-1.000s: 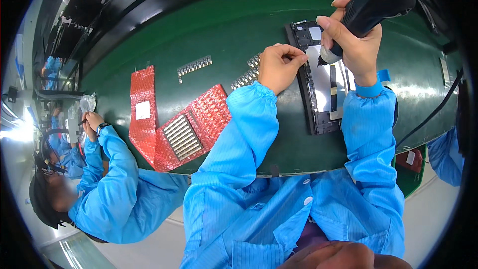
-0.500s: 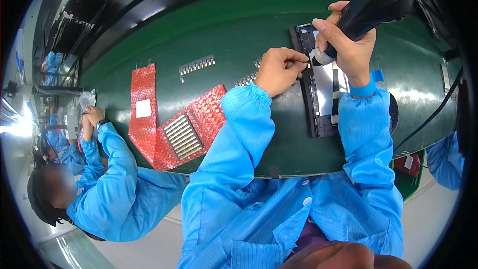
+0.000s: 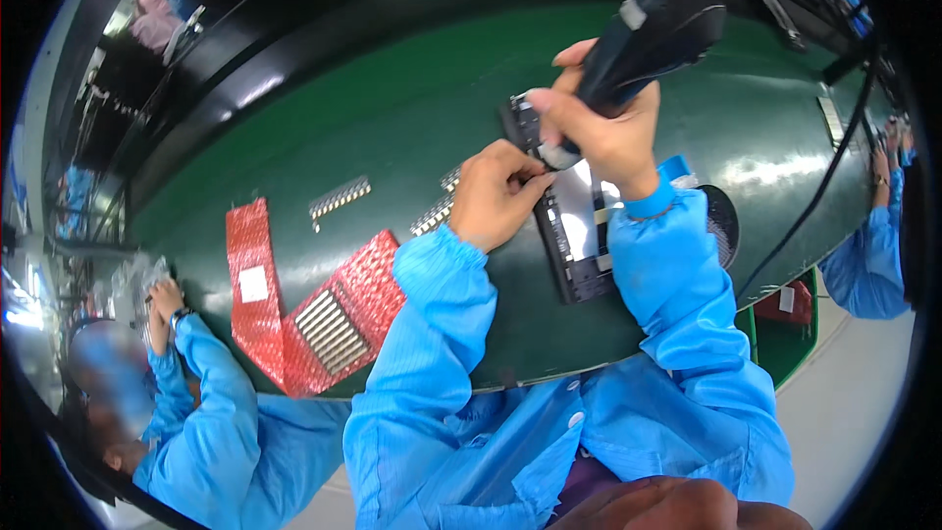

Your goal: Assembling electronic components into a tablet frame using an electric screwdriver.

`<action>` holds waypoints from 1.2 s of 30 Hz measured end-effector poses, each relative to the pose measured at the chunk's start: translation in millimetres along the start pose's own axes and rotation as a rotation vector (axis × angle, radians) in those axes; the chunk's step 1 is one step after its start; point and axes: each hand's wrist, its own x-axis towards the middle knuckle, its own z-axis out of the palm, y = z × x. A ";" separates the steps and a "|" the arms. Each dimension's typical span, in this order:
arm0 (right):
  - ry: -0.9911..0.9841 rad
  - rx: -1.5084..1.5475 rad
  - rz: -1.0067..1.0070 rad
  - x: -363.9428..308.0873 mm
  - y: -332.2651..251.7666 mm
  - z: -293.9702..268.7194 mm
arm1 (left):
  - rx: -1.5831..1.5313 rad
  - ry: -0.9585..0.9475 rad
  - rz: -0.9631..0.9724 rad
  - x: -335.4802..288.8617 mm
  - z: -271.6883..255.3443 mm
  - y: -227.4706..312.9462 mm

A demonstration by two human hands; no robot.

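Observation:
My right hand [image 3: 620,142] is wrapped round a black electric screwdriver [image 3: 643,49], tilted so its pale nose points down and left. Under that nose lies a black rectangular device frame [image 3: 555,240] with a shiny white panel [image 3: 577,221]. My left hand [image 3: 491,198] is closed in a pinch at the frame's left edge, its fingertips right beside the screwdriver's tip. Whatever sits between those fingertips is too small to make out. Just left of my left hand are strips of small metallic parts [image 3: 432,217], partly covered by the hand.
Another parts strip [image 3: 340,198] lies farther left. Red bubble wrap [image 3: 257,339] carries a block of metal strips [image 3: 332,329]. A round black dish [image 3: 724,221] is beside my right sleeve. A black cable [image 3: 814,191] crosses at right, above a green bin [image 3: 797,342]. Co-workers' hands [image 3: 167,296] show at left and right.
The whole view has shifted, so the table's things sit lower and farther left. The screwdriver's nose has come closer to my left fingertips. Both hands keep their grip at the frame.

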 end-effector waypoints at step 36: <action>-0.021 -0.110 -0.038 0.7 14.2 -0.4 | -0.387 -0.010 -0.609 8.3 -7.3 -15.6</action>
